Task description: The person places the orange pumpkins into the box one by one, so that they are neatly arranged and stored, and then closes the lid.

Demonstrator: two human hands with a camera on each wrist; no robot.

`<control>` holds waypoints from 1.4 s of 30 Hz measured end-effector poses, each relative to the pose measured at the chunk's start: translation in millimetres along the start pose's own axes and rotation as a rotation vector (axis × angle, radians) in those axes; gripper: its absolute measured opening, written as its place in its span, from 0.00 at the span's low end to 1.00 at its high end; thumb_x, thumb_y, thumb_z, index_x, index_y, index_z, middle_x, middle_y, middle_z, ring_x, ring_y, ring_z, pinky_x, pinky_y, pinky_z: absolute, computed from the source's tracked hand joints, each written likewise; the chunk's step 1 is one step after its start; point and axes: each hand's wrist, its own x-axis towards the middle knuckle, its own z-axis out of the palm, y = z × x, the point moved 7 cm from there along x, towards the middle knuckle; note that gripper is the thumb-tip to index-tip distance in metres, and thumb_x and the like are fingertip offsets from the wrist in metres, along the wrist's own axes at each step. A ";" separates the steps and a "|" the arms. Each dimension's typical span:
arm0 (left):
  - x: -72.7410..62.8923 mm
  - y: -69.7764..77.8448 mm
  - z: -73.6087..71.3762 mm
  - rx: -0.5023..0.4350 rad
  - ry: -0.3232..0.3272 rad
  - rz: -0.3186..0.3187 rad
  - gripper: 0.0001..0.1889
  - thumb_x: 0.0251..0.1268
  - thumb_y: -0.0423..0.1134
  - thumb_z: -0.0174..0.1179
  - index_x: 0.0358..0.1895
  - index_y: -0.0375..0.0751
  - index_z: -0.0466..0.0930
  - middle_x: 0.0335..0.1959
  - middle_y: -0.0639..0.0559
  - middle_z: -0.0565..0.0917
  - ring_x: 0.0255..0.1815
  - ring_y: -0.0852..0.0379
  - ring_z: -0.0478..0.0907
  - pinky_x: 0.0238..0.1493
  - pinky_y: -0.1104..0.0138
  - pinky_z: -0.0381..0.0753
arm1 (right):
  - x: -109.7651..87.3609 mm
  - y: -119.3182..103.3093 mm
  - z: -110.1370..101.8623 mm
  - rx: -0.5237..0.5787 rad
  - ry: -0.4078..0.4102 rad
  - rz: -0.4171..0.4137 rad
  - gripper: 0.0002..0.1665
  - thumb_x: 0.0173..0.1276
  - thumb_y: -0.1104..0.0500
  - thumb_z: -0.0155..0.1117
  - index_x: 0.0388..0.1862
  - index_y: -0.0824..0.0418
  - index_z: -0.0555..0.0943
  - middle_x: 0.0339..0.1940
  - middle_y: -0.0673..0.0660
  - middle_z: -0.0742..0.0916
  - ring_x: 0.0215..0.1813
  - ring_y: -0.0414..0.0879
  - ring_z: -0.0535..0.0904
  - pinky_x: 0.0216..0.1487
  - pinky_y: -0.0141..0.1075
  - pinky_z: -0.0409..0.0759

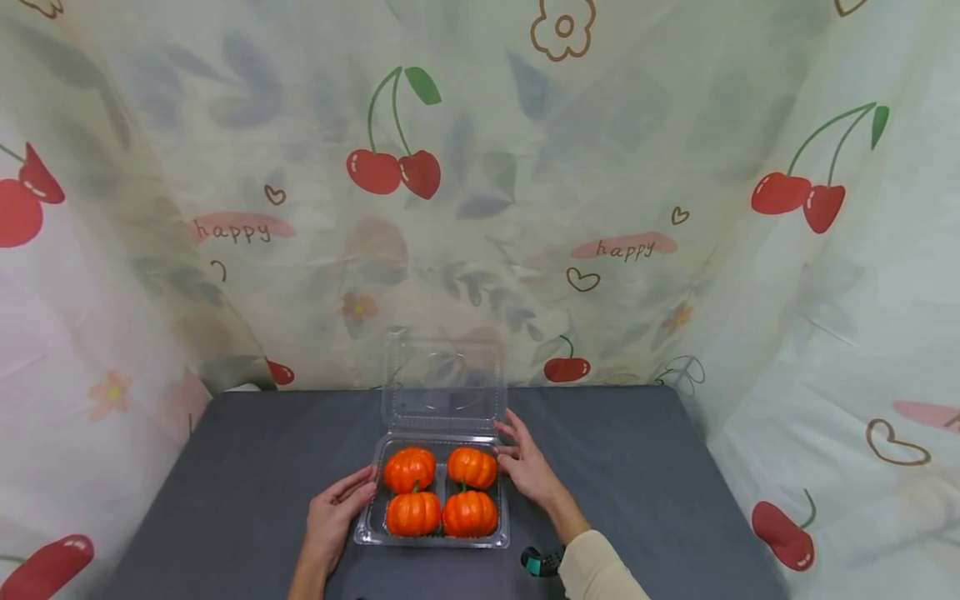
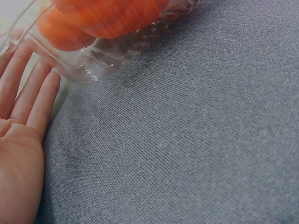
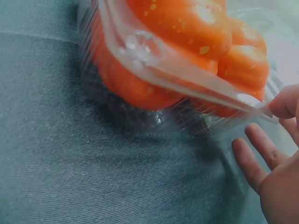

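Observation:
A clear plastic clamshell container (image 1: 365, 533) sits on the table with its lid (image 1: 444, 379) raised at the back. Several small orange pumpkins (image 1: 469, 514) fill its base, two of them with green stems showing. At the container's left side is my left hand (image 1: 333, 518); in the left wrist view its straight fingers (image 2: 39, 100) touch the clear wall. My right hand (image 1: 531, 471) is at the right side near the hinge. Its thumb (image 3: 286, 101) pinches the rim from above, while other fingers stay spread below it. The left thumb's contact is hard to make out.
Dark grey cloth covers the table (image 1: 270, 450). A black and teal band (image 1: 542, 562) is by my right sleeve (image 1: 600, 567). Printed curtains (image 1: 480, 250) with cherries hang behind and on both sides of the table.

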 end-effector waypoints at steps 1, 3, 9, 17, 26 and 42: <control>0.1 -0.1 0.0 0.001 0.001 -0.001 0.33 0.56 0.40 0.77 0.64 0.32 0.79 0.43 0.69 0.91 0.48 0.72 0.87 0.50 0.76 0.86 | -0.3 0.6 -0.3 0.006 0.004 -0.005 0.46 0.71 0.74 0.53 0.84 0.59 0.48 0.78 0.71 0.69 0.64 0.69 0.79 0.51 0.43 0.89; 0.5 -0.3 -0.2 0.000 0.002 -0.003 0.33 0.56 0.40 0.77 0.64 0.32 0.79 0.43 0.69 0.91 0.48 0.72 0.87 0.49 0.76 0.86 | -1.1 2.4 -1.0 0.012 0.016 0.003 0.45 0.72 0.73 0.54 0.84 0.58 0.49 0.78 0.70 0.70 0.64 0.68 0.79 0.52 0.44 0.89; 1.9 -0.6 -0.9 0.006 0.001 -0.007 0.33 0.55 0.41 0.77 0.64 0.32 0.80 0.43 0.69 0.91 0.48 0.72 0.87 0.50 0.76 0.86 | -3.9 7.7 -2.2 0.012 0.039 0.008 0.42 0.75 0.70 0.55 0.83 0.54 0.54 0.76 0.68 0.73 0.65 0.68 0.79 0.54 0.44 0.89; 1.0 -0.5 -1.4 0.007 0.003 -0.005 0.32 0.56 0.39 0.77 0.64 0.31 0.79 0.42 0.69 0.91 0.47 0.72 0.87 0.50 0.77 0.86 | -9.0 11.7 -4.0 -0.001 0.065 0.035 0.35 0.77 0.64 0.58 0.79 0.51 0.61 0.74 0.66 0.76 0.61 0.62 0.82 0.51 0.40 0.89; 0.0 0.6 -0.2 -0.004 -0.001 0.005 0.32 0.57 0.39 0.76 0.64 0.30 0.79 0.42 0.69 0.91 0.47 0.71 0.87 0.50 0.76 0.86 | -13.3 14.6 -5.0 0.025 0.081 0.018 0.33 0.77 0.62 0.60 0.77 0.53 0.64 0.70 0.69 0.78 0.57 0.59 0.84 0.49 0.39 0.89; -1.4 1.1 0.9 -0.013 -0.006 -0.006 0.31 0.57 0.40 0.76 0.63 0.31 0.80 0.43 0.68 0.91 0.47 0.71 0.87 0.49 0.76 0.86 | -16.9 13.8 -6.8 0.019 0.129 0.002 0.26 0.76 0.62 0.61 0.70 0.58 0.70 0.65 0.67 0.83 0.53 0.54 0.85 0.46 0.28 0.85</control>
